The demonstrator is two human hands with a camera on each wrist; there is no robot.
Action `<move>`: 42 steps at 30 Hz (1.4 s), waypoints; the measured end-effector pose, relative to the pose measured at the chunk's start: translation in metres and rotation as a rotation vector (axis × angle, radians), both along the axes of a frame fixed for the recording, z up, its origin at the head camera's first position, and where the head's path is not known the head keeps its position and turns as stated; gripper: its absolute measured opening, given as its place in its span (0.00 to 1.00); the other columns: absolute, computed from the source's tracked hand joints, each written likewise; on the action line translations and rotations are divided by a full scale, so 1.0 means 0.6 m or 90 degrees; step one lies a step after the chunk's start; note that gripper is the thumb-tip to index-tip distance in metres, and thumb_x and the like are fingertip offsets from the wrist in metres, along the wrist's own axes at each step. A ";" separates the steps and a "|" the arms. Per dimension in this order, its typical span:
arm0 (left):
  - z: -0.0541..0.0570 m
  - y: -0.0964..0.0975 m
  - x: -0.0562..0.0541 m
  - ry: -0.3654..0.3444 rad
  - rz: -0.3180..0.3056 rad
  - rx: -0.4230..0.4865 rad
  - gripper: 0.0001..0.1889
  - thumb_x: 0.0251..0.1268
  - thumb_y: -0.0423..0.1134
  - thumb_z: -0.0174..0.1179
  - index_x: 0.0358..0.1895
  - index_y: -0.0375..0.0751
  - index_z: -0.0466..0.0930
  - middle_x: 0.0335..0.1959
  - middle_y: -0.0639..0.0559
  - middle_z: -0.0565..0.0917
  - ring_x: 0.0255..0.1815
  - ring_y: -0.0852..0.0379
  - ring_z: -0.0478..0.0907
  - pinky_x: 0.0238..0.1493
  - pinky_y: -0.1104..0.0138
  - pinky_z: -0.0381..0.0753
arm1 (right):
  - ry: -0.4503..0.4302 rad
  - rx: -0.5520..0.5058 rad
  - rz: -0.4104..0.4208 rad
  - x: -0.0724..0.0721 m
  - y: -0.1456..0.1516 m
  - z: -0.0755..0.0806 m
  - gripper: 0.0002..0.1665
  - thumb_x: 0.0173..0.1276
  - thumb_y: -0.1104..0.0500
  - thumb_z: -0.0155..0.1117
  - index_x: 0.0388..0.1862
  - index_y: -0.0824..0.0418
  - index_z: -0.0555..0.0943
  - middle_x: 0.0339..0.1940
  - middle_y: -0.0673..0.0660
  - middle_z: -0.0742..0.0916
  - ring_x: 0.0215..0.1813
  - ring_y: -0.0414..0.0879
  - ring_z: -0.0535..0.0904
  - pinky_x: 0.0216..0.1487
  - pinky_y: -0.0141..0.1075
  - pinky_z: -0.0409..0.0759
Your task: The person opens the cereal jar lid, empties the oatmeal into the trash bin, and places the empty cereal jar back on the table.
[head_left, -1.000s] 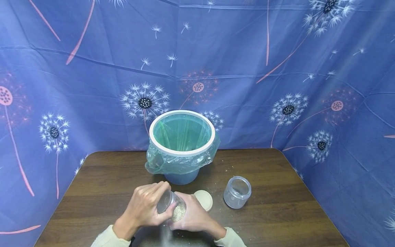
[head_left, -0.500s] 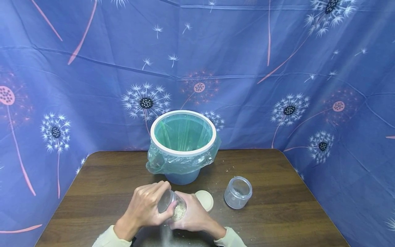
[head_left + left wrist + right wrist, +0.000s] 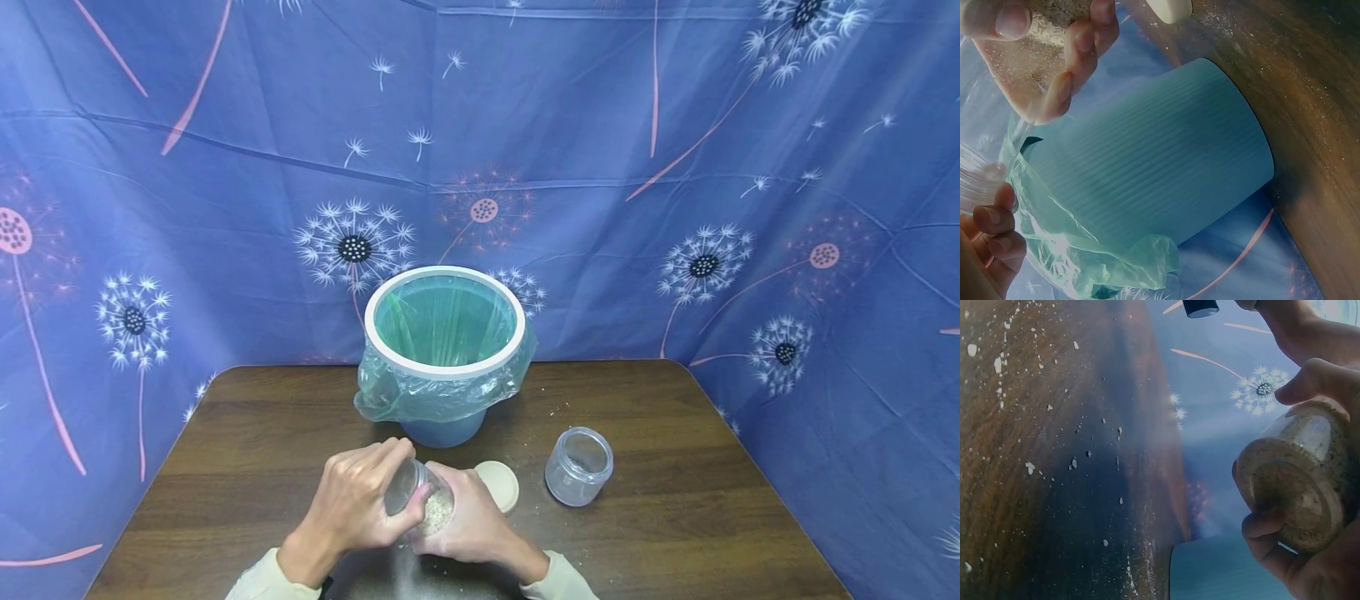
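Observation:
My right hand [image 3: 476, 521] grips a clear jar of pale flakes [image 3: 437, 512], tilted on its side; in the right wrist view fingers curl round that jar [image 3: 1291, 494] near its base. My left hand [image 3: 356, 500] holds a clear threaded jar part [image 3: 402, 486] against its left end. In the left wrist view, left fingers [image 3: 994, 225] curl at the clear ridged plastic [image 3: 979, 181], and the flakes [image 3: 1050, 28] show between the right hand's fingers. Whether the clear plastic is a second jar I cannot tell. The hands partly hide the join.
A bin [image 3: 444, 432] with a green liner [image 3: 442, 400] and white rim stands behind the hands. A cream lid [image 3: 498, 487] lies right of the hands, and an uncovered clear jar [image 3: 578, 468] stands further right. Crumbs [image 3: 558, 409] and pale powder dot the wooden table [image 3: 675, 500].
Both hands and the jar of flakes stay almost in place. The head view has shifted very slightly; nothing has been let go or taken up.

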State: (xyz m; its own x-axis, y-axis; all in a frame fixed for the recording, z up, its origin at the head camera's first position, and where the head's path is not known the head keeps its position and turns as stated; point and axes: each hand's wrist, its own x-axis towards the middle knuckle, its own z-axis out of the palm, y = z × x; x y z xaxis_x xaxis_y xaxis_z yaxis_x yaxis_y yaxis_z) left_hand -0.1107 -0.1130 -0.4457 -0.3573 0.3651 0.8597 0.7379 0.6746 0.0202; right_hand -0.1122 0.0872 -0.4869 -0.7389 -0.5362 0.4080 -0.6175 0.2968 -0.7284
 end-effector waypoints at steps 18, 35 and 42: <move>-0.010 0.005 -0.004 -0.077 0.042 0.021 0.16 0.68 0.56 0.54 0.39 0.47 0.79 0.26 0.61 0.75 0.18 0.64 0.66 0.16 0.71 0.63 | 0.062 0.088 -0.090 -0.008 0.005 0.005 0.30 0.40 0.49 0.87 0.37 0.45 0.76 0.29 0.38 0.81 0.30 0.28 0.74 0.35 0.21 0.71; -0.004 -0.026 -0.013 -0.023 -0.086 -0.060 0.31 0.77 0.67 0.51 0.52 0.41 0.84 0.39 0.55 0.85 0.31 0.58 0.83 0.28 0.65 0.82 | -0.101 0.044 0.098 -0.022 0.020 0.024 0.38 0.43 0.62 0.83 0.57 0.48 0.84 0.45 0.41 0.89 0.44 0.30 0.82 0.50 0.29 0.82; 0.005 -0.021 -0.019 0.086 -0.140 -0.072 0.30 0.74 0.67 0.52 0.47 0.40 0.84 0.33 0.55 0.82 0.26 0.58 0.76 0.24 0.67 0.77 | -0.147 0.056 0.197 -0.025 0.028 0.030 0.32 0.49 0.61 0.86 0.54 0.52 0.83 0.44 0.41 0.88 0.44 0.29 0.82 0.49 0.30 0.83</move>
